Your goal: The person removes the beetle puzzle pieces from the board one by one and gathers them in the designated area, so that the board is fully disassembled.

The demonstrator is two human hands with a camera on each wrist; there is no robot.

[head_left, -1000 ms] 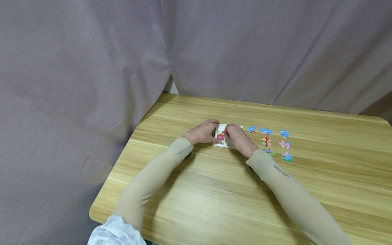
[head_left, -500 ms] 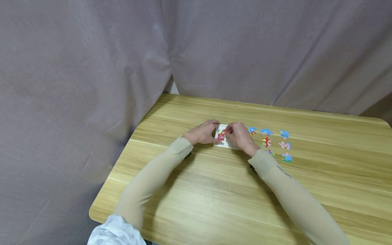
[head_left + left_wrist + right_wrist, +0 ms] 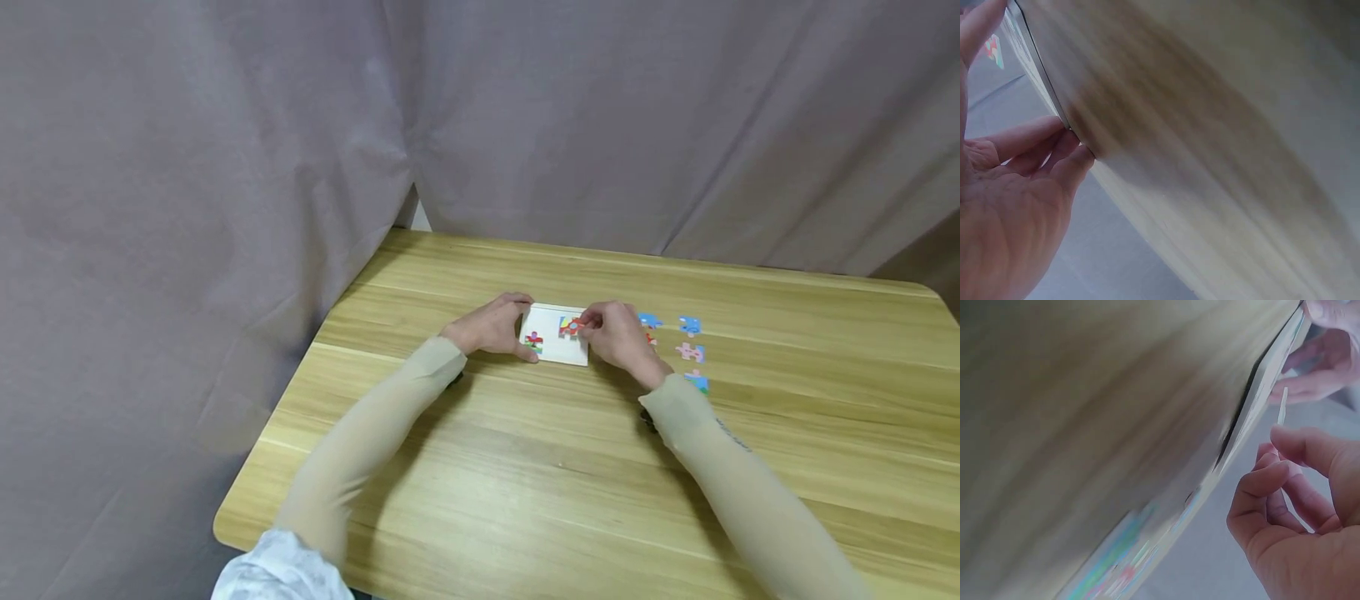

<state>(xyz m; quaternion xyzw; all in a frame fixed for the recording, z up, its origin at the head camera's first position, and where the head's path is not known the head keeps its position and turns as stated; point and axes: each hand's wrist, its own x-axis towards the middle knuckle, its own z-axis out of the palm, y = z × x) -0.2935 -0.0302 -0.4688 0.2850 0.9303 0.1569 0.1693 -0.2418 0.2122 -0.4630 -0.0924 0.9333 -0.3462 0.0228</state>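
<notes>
On the table lies a white puzzle board (image 3: 561,353), low and rectangular. My left hand (image 3: 493,325) grips its left side, thumb at the near edge and fingers at the far one; the left wrist view shows fingertips against the board's edge (image 3: 1046,78). A red, yellow and blue jigsaw piece (image 3: 567,326) is pinched by my right hand (image 3: 618,335) over the board's right part. In the right wrist view that piece (image 3: 1283,406) is seen edge-on, raised off the board, between thumb and fingers. Another jigsaw piece (image 3: 533,342), red and green, lies in the board's near left corner.
Several loose jigsaw pieces lie right of the board, among them a blue one (image 3: 690,325), a pink one (image 3: 691,353) and a blue-green one (image 3: 697,382). My right hand and forearm partly cover others. A grey curtain (image 3: 600,125) hangs behind the wooden table (image 3: 487,500).
My right hand has moved right, drawing the red and yellow piece away from the board's left side. More of the board's white surface now shows. The left hand keeps its place.
</notes>
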